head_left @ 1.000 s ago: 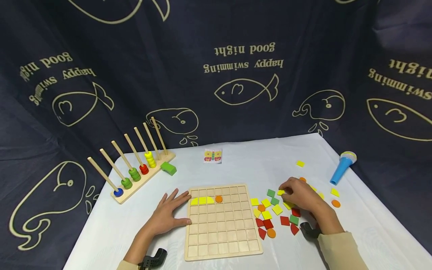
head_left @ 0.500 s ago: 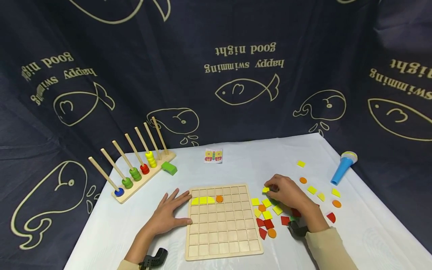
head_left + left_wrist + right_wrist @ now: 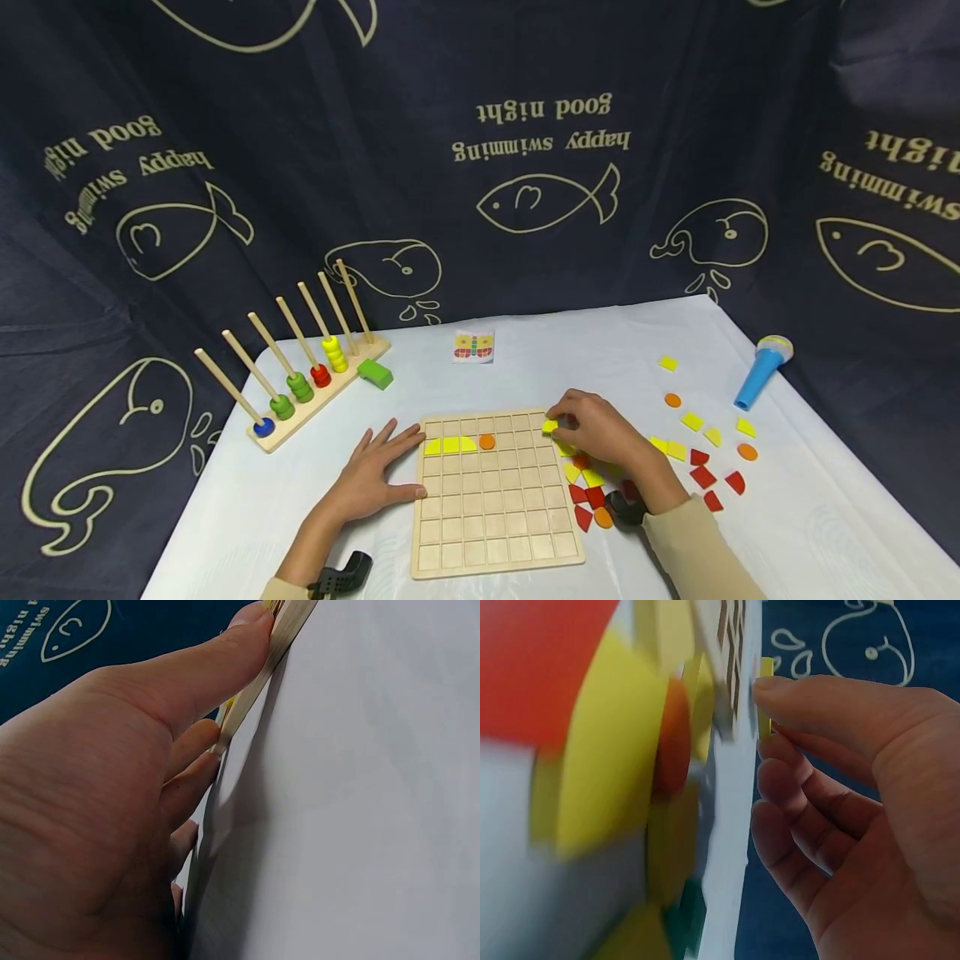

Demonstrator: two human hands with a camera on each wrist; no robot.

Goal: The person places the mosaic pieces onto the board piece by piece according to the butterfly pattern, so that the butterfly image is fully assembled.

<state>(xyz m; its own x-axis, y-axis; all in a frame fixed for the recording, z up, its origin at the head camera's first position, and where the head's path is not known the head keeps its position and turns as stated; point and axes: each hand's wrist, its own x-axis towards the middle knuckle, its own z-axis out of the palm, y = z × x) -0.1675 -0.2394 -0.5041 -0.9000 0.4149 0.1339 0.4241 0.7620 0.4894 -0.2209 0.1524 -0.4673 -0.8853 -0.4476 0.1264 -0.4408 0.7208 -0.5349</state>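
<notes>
A wooden grid board [image 3: 480, 504] lies flat on the white table. In its second row sit several yellow tiles [image 3: 450, 446] and an orange round tile [image 3: 487, 442]. My left hand [image 3: 375, 475] rests at the board's left side, fingers spread, thumb and fingertips touching its edge; the left wrist view shows the thumb [image 3: 240, 645] against that edge. My right hand [image 3: 600, 429] pinches a yellow tile [image 3: 550, 426] between thumb and fingers over the board's upper right corner. In the right wrist view that yellow tile [image 3: 765, 697] appears edge-on; its full outline is hidden.
Loose yellow, red and orange tiles [image 3: 702, 477] lie right of the board, some hidden under the right hand. A butterfly pattern card [image 3: 473, 347] lies behind the board. A peg stand with beads [image 3: 330, 396] and a green block [image 3: 375, 374] stand back left; a blue toy microphone [image 3: 759, 377], far right.
My right hand has carried the pinched yellow tile leftward from the loose tiles to the board's upper right corner. My left hand stays at the board's left edge.
</notes>
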